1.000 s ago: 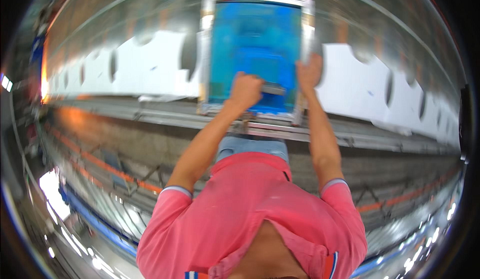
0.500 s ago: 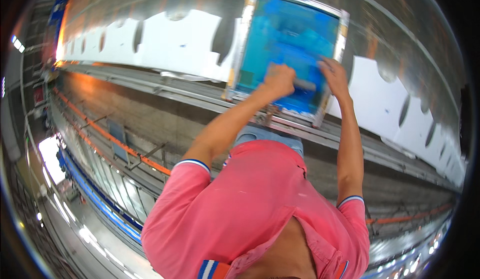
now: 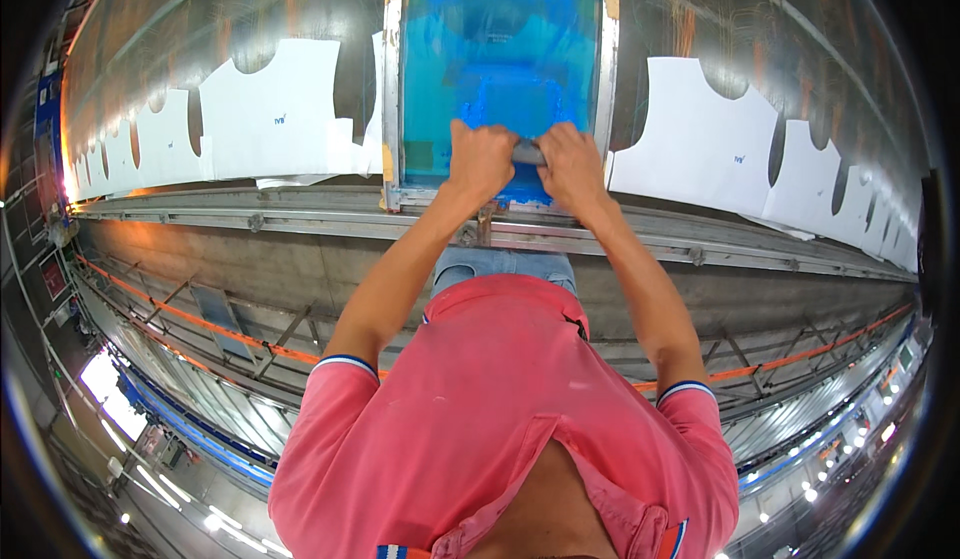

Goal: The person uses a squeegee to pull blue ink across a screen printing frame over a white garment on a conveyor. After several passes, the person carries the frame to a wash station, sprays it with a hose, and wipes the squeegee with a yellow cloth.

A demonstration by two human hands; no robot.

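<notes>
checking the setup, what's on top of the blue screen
On the blue screen are bright blue smears and, toward its lower edge, a grey bar held by the left hand and right hand. The hands cover the bar's ends and the screen beneath them.

Orange rail (image 3: 290, 352) — blue beam (image 3: 185, 431) lwr L — brt lts (image 3: 810, 495).
</notes>
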